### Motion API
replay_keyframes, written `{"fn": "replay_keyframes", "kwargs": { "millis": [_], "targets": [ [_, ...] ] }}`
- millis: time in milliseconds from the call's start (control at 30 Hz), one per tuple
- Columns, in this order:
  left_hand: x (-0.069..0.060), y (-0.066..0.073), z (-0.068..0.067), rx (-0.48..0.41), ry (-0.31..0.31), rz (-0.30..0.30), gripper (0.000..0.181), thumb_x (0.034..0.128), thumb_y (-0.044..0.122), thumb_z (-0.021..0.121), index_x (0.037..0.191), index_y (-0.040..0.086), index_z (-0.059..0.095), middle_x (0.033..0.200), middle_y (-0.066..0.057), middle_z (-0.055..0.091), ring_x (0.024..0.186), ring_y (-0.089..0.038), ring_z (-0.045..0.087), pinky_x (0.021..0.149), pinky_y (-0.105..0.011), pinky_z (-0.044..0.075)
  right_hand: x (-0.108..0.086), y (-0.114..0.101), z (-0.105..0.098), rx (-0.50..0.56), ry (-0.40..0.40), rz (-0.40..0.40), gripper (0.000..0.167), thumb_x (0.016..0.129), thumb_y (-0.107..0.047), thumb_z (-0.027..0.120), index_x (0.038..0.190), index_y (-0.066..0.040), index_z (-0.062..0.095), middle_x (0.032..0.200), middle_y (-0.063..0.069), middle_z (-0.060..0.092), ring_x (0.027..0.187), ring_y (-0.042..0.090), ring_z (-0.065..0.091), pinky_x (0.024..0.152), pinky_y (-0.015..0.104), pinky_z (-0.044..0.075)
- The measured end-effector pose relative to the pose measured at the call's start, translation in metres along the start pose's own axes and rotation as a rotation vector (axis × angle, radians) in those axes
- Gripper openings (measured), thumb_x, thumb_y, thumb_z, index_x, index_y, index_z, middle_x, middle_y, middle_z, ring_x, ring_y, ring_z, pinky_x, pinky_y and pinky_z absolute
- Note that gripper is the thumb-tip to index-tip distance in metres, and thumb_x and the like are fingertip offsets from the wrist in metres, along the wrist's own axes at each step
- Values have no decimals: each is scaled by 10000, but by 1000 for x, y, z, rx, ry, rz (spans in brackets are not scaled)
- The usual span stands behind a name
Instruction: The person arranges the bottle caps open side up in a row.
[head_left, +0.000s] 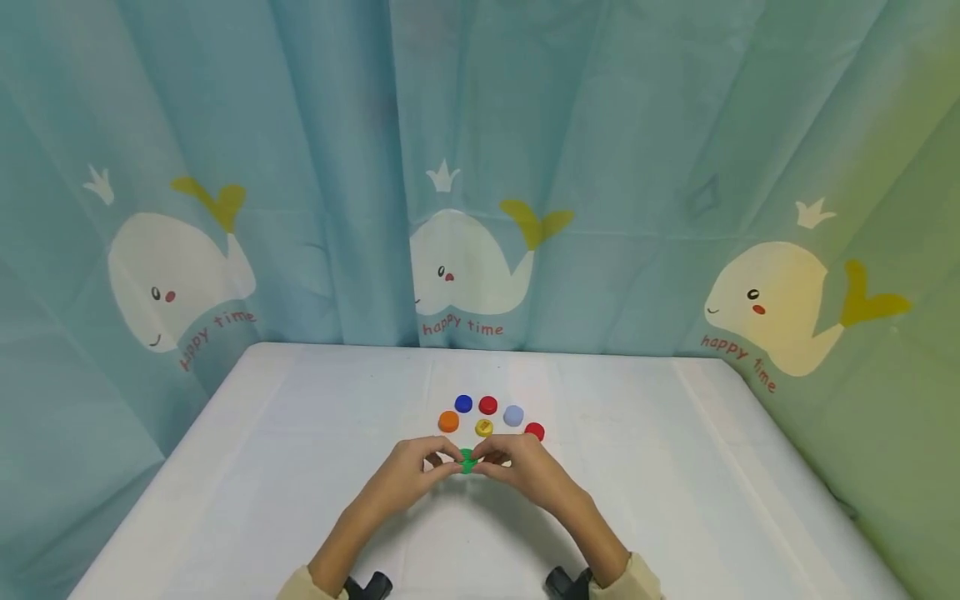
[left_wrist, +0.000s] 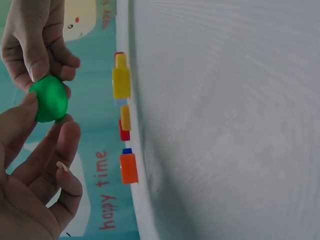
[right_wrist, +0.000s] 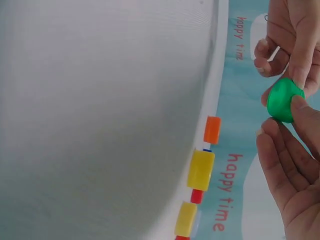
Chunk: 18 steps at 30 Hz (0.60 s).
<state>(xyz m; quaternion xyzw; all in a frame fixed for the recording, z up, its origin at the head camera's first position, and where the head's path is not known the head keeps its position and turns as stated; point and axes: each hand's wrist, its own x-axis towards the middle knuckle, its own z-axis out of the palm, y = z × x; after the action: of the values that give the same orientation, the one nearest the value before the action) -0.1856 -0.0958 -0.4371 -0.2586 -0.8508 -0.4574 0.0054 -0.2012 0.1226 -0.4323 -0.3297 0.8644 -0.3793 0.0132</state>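
Observation:
Both hands meet above the near middle of the white table, holding one smooth, round green piece [head_left: 468, 461] between them. In the left wrist view the green piece [left_wrist: 51, 99] appears as a thick disc with a slightly uneven edge; its material is unclear. My left hand [head_left: 405, 475] pinches it from the left with thumb and fingertips. From the right, my right hand [head_left: 528, 472] pinches the opposite edge. The fingers cover part of its rim in every view. Held up off the table, the piece shows its broad green side [right_wrist: 281, 100] in the right wrist view.
Beyond the hands lie small round pieces: orange [head_left: 448, 422], dark blue [head_left: 463, 403], red [head_left: 488, 405], light blue [head_left: 513, 416], yellow [head_left: 483, 427], and another red [head_left: 535, 430]. A larger yellow block [right_wrist: 201, 170] stands nearer. A whale-printed curtain [head_left: 337, 167] hangs behind the table.

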Motion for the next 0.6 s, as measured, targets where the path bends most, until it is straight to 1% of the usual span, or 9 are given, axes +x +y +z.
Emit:
{"fn": "replay_keyframes", "kwargs": {
  "millis": [100, 200, 267, 433, 600],
  "targets": [
    [0, 0, -1, 28, -28, 4, 67, 878, 265, 672, 893, 200, 680, 902, 131, 649, 738, -80, 571, 604, -247, 475, -1, 0, 1, 0, -26, 12, 118, 856, -174, 698, 963, -125, 698, 875, -118, 664, 766, -10, 608, 723, 199, 501],
    [-2, -2, -4, 59, -65, -2, 49, 861, 246, 691, 867, 200, 676, 860, 145, 636, 687, -71, 536, 570, -237, 452, 0, -1, 4, 2, -51, 9, 123, 855, -150, 698, 975, -125, 702, 886, -121, 666, 770, -17, 605, 726, 191, 497],
    [-2, -2, -6, 81, -89, 6, 42, 849, 225, 704, 856, 190, 681, 839, 146, 631, 656, -68, 514, 553, -234, 436, 1, -1, 7, 3, -62, 2, 125, 851, -126, 700, 977, -123, 704, 890, -118, 667, 771, -20, 605, 725, 190, 496],
    [-4, -3, -11, 120, -126, 21, 40, 830, 209, 723, 850, 185, 698, 825, 154, 634, 651, -64, 495, 548, -230, 424, 0, -3, 9, -9, -85, -21, 123, 848, -95, 699, 969, -120, 706, 882, -85, 679, 772, -26, 600, 720, 181, 492],
    [-6, -3, -18, 155, -150, 2, 37, 824, 185, 729, 834, 188, 693, 808, 170, 619, 658, -72, 483, 551, -231, 425, 0, -7, 10, -23, -121, -30, 172, 844, -85, 703, 1014, -103, 715, 903, -96, 680, 773, -35, 596, 725, 169, 489]
  ]
}}
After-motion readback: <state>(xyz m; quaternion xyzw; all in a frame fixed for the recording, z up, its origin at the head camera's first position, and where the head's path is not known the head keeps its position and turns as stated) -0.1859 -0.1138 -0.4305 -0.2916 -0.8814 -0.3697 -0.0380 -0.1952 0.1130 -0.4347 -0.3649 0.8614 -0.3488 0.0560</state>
